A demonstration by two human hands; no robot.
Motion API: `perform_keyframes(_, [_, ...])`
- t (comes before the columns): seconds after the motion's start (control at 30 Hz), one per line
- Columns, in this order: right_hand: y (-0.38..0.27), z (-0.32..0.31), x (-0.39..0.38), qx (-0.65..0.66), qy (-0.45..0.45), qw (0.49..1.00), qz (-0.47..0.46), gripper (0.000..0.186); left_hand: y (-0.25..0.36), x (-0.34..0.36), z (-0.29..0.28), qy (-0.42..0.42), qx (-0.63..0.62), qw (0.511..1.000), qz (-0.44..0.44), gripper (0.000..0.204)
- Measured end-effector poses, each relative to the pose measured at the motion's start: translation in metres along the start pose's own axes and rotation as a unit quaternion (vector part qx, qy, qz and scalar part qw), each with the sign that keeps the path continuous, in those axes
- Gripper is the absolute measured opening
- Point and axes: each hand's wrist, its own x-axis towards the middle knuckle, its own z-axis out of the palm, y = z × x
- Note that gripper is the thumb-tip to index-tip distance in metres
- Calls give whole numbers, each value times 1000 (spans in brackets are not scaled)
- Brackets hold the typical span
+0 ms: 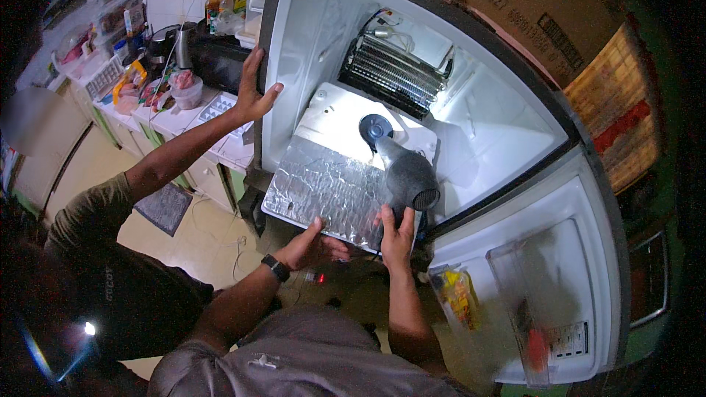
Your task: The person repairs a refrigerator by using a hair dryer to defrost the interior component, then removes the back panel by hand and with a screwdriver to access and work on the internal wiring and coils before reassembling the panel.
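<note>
A white panel (334, 114) with crinkled silver foil (323, 187) on its front part lies tilted out of the open freezer compartment (301, 44). My left hand (307, 248), a dark watch on its wrist, holds the panel's front edge, thumb on top and fingers below. In my right hand (398, 239) is a grey hair dryer (407, 174); most of its handle is hidden. Its round dark nozzle (376, 128) rests on or just over the panel. Behind it, a finned evaporator coil (393, 70) with wires shows at the compartment's back.
Another person's hand (257, 99) rests against the freezer's left edge. The open door (581, 250) at lower right holds a yellow packet (457, 298). A cluttered counter (180, 117) with bottles and an ice tray stands left; a cardboard box (529, 0) sits above.
</note>
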Motion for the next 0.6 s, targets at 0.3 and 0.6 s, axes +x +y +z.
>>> perform_keyframes(0.3, [-16, 11, -1, 39, -29, 999, 21, 23, -23, -24, -18, -15, 928, 362, 92, 59])
perform_keyframes(0.6, [-25, 15, -8, 77, 24, 996, 46, 27, -36, -20, -17, 11, 916, 381, 121, 17])
